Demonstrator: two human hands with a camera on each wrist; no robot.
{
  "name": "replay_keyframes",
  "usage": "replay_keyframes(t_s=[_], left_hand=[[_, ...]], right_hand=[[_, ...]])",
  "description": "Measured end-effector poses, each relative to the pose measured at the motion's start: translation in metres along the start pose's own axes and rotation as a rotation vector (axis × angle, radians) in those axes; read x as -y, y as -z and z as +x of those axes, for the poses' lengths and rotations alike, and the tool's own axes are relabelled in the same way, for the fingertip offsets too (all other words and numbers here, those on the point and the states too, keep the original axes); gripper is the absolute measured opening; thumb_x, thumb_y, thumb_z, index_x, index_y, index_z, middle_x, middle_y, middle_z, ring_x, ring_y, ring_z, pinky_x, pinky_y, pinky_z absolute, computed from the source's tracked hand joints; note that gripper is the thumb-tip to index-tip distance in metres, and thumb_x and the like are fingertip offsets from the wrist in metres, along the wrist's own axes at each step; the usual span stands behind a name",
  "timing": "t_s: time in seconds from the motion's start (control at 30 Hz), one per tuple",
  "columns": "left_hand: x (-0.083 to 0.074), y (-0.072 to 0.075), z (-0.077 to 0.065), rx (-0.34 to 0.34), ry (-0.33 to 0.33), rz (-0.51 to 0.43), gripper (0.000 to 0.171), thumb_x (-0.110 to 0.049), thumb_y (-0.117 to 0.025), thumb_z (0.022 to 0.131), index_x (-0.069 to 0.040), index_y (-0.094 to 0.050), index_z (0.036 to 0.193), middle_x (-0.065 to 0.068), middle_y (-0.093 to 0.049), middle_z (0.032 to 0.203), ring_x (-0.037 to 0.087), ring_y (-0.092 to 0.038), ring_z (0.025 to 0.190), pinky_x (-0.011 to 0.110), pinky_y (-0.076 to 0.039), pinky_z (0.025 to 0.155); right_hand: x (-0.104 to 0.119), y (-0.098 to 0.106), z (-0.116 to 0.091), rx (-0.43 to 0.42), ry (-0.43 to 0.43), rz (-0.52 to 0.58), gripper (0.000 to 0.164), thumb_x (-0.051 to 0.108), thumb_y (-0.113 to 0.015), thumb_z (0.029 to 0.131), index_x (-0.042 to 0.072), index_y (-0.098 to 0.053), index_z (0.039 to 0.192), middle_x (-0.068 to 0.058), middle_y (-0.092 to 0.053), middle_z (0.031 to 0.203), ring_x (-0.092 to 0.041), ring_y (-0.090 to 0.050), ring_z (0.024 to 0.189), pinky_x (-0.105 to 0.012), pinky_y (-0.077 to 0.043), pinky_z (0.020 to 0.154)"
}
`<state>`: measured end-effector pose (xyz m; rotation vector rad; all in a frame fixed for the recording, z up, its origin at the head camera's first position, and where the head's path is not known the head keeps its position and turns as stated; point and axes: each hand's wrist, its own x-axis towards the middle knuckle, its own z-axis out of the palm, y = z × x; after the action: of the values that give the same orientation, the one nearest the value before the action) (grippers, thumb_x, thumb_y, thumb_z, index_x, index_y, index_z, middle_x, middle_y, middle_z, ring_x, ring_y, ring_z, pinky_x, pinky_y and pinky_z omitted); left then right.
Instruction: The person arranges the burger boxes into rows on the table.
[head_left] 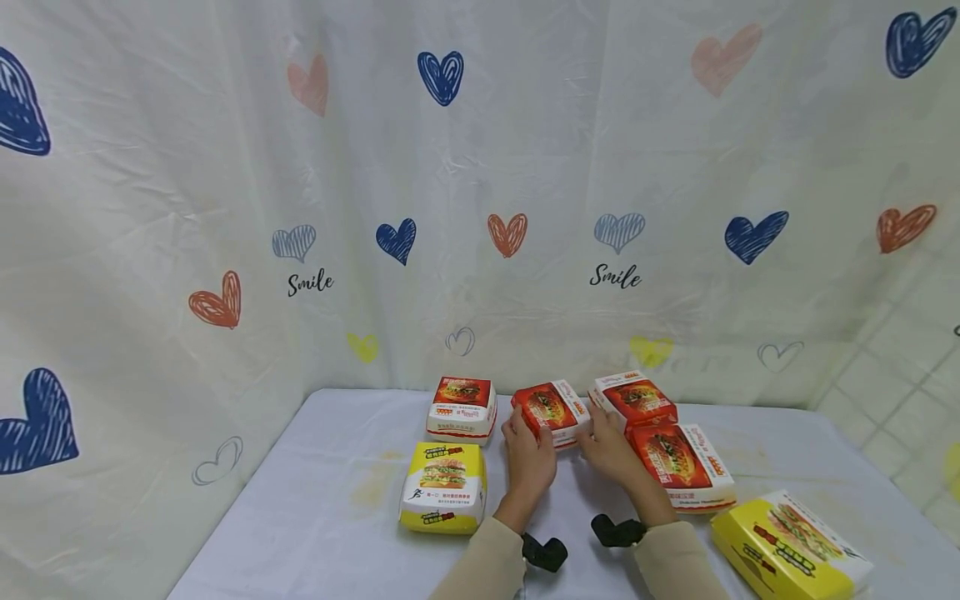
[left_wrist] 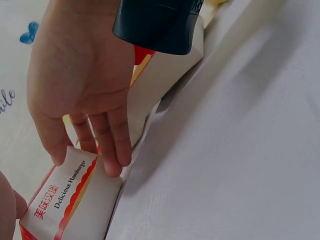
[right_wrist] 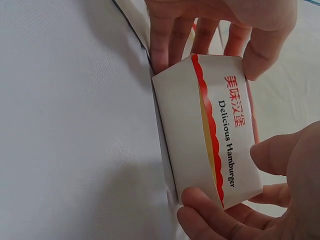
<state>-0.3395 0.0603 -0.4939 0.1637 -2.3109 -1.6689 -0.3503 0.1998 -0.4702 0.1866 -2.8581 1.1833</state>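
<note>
A small red-and-white hamburger box [head_left: 549, 408] lies near the back of the table between both hands. My left hand [head_left: 531, 458] grips its left side, with the thumb by the top edge and the fingers along the end. My right hand [head_left: 611, 450] holds the opposite side. In the left wrist view the box [left_wrist: 72, 192] shows a white side lettered "Delicious Hamburger". Seen from the right wrist, the box [right_wrist: 210, 130] stands upright on its base, with fingers and thumbs at both ends.
Two more red boxes, one behind [head_left: 637, 398] and one in front [head_left: 678, 467], stand close together on the right. Another red box [head_left: 461, 408] is at the back left, above a yellow burger box [head_left: 442, 487]. A second yellow box [head_left: 791, 546] lies at the front right. A heart-printed curtain [head_left: 480, 167] hangs behind.
</note>
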Motion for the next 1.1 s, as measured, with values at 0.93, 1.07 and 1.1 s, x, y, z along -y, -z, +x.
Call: replay_keyframes(t_s=[0.93, 1.07, 1.1], left_hand=[[-0.0017, 0.0055, -0.0021, -0.009, 0.035, 0.019, 0.051, -0.025, -0.056, 0.104, -0.011, -0.041, 0.151, 0.017, -0.038, 0.136, 0.028, -0.045, 0.120, 0.048, -0.051, 0.100], [-0.0015, 0.0053, -0.0023, -0.010, 0.037, 0.012, 0.050, -0.023, -0.057, 0.104, -0.011, -0.040, 0.150, 0.015, -0.040, 0.135, 0.027, -0.046, 0.119, 0.047, -0.051, 0.100], [-0.0014, 0.0051, -0.0023, -0.011, 0.037, 0.011, 0.050, -0.023, -0.058, 0.103, -0.011, -0.040, 0.149, 0.015, -0.040, 0.134, 0.027, -0.046, 0.119, 0.047, -0.052, 0.100]], right_hand=[[0.0018, -0.0035, -0.0015, -0.013, -0.065, -0.012, 0.058, 0.026, -0.050, 0.105, -0.011, -0.031, 0.145, -0.034, -0.034, 0.140, -0.045, -0.045, 0.122, -0.066, -0.041, 0.107], [0.0014, -0.0031, -0.0019, -0.009, -0.058, 0.017, 0.051, 0.026, -0.048, 0.106, -0.010, -0.033, 0.140, -0.032, -0.040, 0.139, -0.042, -0.045, 0.121, -0.062, -0.042, 0.105], [0.0016, -0.0029, -0.0021, -0.006, -0.055, 0.028, 0.049, 0.026, -0.047, 0.107, -0.009, -0.034, 0.138, -0.032, -0.041, 0.138, -0.041, -0.045, 0.120, -0.060, -0.044, 0.102]])
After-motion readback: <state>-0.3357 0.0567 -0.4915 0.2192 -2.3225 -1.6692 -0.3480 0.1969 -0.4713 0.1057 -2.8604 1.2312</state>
